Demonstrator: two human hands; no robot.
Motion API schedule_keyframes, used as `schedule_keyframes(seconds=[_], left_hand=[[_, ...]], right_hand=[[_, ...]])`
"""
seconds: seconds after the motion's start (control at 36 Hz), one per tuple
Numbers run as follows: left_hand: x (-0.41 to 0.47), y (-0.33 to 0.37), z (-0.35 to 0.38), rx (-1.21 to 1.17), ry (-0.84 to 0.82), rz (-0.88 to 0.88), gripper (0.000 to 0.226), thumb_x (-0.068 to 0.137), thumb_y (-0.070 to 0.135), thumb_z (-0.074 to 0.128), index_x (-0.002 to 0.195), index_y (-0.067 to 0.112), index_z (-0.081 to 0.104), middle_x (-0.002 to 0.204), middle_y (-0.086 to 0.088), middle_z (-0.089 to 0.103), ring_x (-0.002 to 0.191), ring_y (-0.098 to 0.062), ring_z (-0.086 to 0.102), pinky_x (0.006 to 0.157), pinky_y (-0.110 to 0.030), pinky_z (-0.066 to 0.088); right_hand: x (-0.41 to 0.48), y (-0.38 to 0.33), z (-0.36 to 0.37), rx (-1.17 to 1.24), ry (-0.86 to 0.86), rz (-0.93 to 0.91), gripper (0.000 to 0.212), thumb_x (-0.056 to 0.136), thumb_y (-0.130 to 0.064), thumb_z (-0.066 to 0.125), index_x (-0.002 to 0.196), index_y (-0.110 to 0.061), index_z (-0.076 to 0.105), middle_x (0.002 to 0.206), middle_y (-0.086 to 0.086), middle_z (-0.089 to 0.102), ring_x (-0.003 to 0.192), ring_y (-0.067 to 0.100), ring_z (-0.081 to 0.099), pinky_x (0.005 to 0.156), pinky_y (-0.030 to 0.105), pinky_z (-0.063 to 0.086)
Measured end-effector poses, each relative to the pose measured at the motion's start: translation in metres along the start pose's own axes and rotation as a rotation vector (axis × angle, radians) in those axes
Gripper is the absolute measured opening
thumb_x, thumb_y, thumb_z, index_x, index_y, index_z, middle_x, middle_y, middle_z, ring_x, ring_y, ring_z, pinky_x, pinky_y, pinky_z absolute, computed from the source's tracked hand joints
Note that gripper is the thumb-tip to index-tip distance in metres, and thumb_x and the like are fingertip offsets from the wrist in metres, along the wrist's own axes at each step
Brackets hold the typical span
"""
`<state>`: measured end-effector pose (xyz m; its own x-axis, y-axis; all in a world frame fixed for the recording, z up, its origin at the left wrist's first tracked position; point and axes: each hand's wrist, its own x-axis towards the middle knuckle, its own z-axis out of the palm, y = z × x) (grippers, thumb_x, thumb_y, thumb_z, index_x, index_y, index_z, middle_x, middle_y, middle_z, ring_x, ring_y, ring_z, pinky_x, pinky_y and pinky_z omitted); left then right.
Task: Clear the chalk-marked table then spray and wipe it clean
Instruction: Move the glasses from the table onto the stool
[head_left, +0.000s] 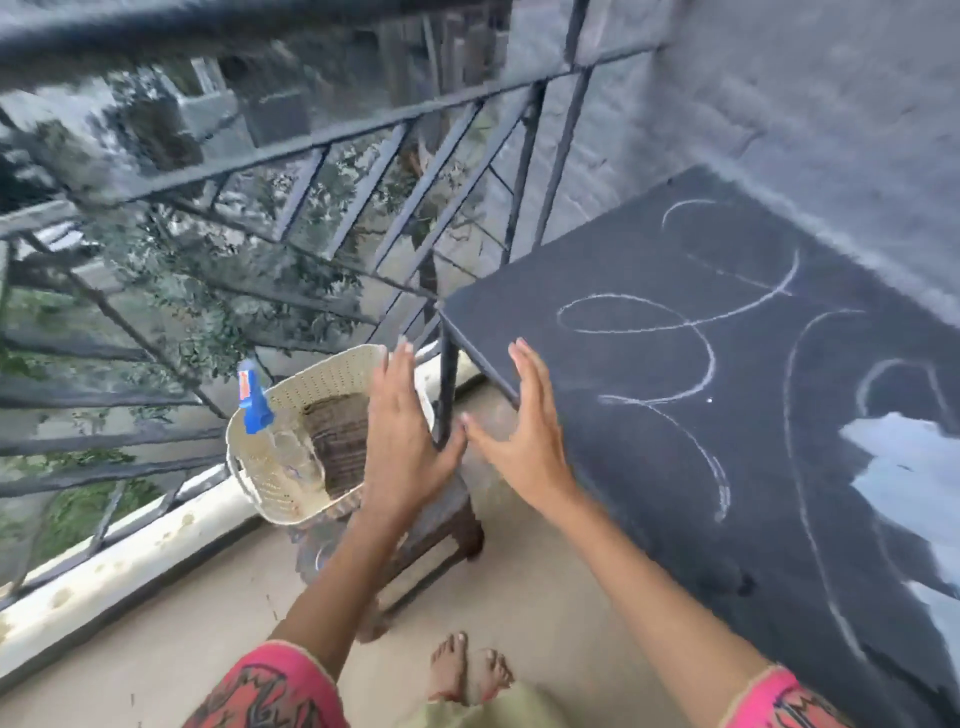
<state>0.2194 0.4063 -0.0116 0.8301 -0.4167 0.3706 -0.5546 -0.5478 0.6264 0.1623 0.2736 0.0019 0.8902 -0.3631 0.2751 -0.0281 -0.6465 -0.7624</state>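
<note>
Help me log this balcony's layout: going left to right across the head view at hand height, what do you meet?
First the spray bottle → left hand → table leg → right hand → chalk-marked table. The basket overlaps the bottle and the left hand, so it is left out.

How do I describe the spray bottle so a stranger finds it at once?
Left of the black chalk-marked table, by the railing, a cream perforated basket sits on a brown stool. The spray bottle leans inside its left rim: clear body, blue trigger head, unlike the folded brown cloth beside it.
</note>
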Motion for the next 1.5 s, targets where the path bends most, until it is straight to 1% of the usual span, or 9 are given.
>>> schedule_keyframes(seconds=[0.08, 0.31, 0.47, 0.64, 0.78, 0.94, 1.08, 1.31, 1.5], left_hand=[[0.058, 0.064, 0.003, -0.122, -0.001, 0.166, 0.086, 0.081, 0.042, 0.05, 0.144, -0.007, 0.018, 0.152, -0.016, 0.023, 0.144, -0.033, 0.013, 0.118, -0.021, 0.003], [0.146, 0.244, 0.03, -0.32, -0.031, 0.538, 0.087, 0.082, 0.045, 0.052, 0.145, -0.005, 0.019, 0.153, -0.016, 0.022, 0.145, -0.03, 0.013, 0.117, -0.018, 0.001], [0.147, 0.359, 0.076, -0.468, -0.111, 0.708, 0.084, 0.083, 0.031, 0.061, 0.147, 0.002, 0.015, 0.156, -0.008, 0.018, 0.147, -0.024, 0.008, 0.119, -0.028, 0.009], [0.118, 0.449, 0.139, -0.519, -0.249, 0.828, 0.084, 0.081, 0.042, 0.048, 0.147, 0.003, 0.016, 0.158, -0.01, 0.015, 0.147, -0.025, 0.006, 0.118, -0.035, 0.012], [0.077, 0.503, 0.201, -0.527, -0.373, 0.848, 0.083, 0.081, 0.034, 0.056, 0.148, 0.003, 0.018, 0.157, -0.005, 0.014, 0.147, -0.02, 0.006, 0.116, -0.027, 0.008], [0.029, 0.53, 0.282, -0.453, -0.568, 0.866, 0.085, 0.079, 0.046, 0.047, 0.146, 0.002, 0.022, 0.154, -0.003, 0.016, 0.145, -0.023, 0.009, 0.116, -0.036, 0.014], [-0.009, 0.53, 0.346, -0.262, -0.722, 0.88, 0.083, 0.079, 0.049, 0.047, 0.144, 0.0, 0.029, 0.154, -0.014, 0.026, 0.14, -0.021, 0.003, 0.112, -0.035, 0.011], [-0.048, 0.517, 0.396, -0.025, -0.985, 0.823, 0.086, 0.086, 0.03, 0.059, 0.151, 0.018, 0.003, 0.16, 0.005, 0.002, 0.147, -0.023, -0.009, 0.114, -0.03, -0.007], [-0.057, 0.511, 0.409, 0.08, -1.068, 0.773, 0.083, 0.089, 0.029, 0.055, 0.15, 0.015, 0.001, 0.16, 0.004, 0.0, 0.147, -0.023, -0.012, 0.118, -0.034, 0.0]], right_hand=[[0.021, -0.011, -0.068, -0.045, 0.216, -0.042, 0.08, 0.08, -0.033, 0.069, 0.144, -0.009, 0.028, 0.152, 0.005, 0.024, 0.138, 0.005, 0.02, 0.107, 0.005, 0.014], [0.036, -0.031, -0.251, -0.21, 0.678, -0.082, 0.071, 0.081, -0.037, 0.063, 0.139, -0.009, 0.033, 0.148, 0.013, 0.032, 0.138, 0.016, 0.028, 0.109, 0.008, 0.019], [-0.002, -0.02, -0.364, -0.366, 0.849, -0.024, 0.069, 0.082, -0.039, 0.062, 0.138, -0.006, 0.037, 0.147, 0.011, 0.032, 0.137, 0.015, 0.029, 0.11, 0.013, 0.021], [-0.066, 0.025, -0.455, -0.476, 0.962, 0.166, 0.064, 0.083, -0.027, 0.067, 0.137, -0.008, 0.039, 0.148, 0.006, 0.033, 0.136, 0.014, 0.031, 0.108, 0.009, 0.019], [-0.126, 0.083, -0.509, -0.523, 0.911, 0.374, 0.065, 0.086, -0.027, 0.066, 0.141, -0.015, 0.034, 0.151, -0.002, 0.028, 0.138, 0.01, 0.027, 0.106, 0.013, 0.02], [-0.185, 0.162, -0.547, -0.589, 0.723, 0.646, 0.07, 0.084, -0.027, 0.068, 0.144, -0.019, 0.032, 0.155, -0.003, 0.022, 0.143, 0.015, 0.019, 0.112, 0.024, 0.02], [-0.213, 0.231, -0.569, -0.695, 0.235, 0.864, 0.087, 0.084, -0.031, 0.069, 0.15, -0.019, 0.014, 0.159, 0.0, 0.004, 0.146, 0.019, -0.001, 0.117, 0.037, 0.011], [-0.217, 0.302, -0.58, -0.796, -0.183, 0.87, 0.108, 0.074, -0.026, 0.079, 0.151, -0.013, 0.004, 0.159, 0.005, -0.003, 0.146, 0.024, -0.008, 0.117, 0.042, 0.004], [-0.214, 0.33, -0.579, -0.697, -0.206, 0.859, 0.1, 0.075, -0.023, 0.077, 0.15, -0.016, 0.01, 0.156, 0.004, 0.014, 0.144, 0.023, 0.007, 0.117, 0.04, 0.01]])
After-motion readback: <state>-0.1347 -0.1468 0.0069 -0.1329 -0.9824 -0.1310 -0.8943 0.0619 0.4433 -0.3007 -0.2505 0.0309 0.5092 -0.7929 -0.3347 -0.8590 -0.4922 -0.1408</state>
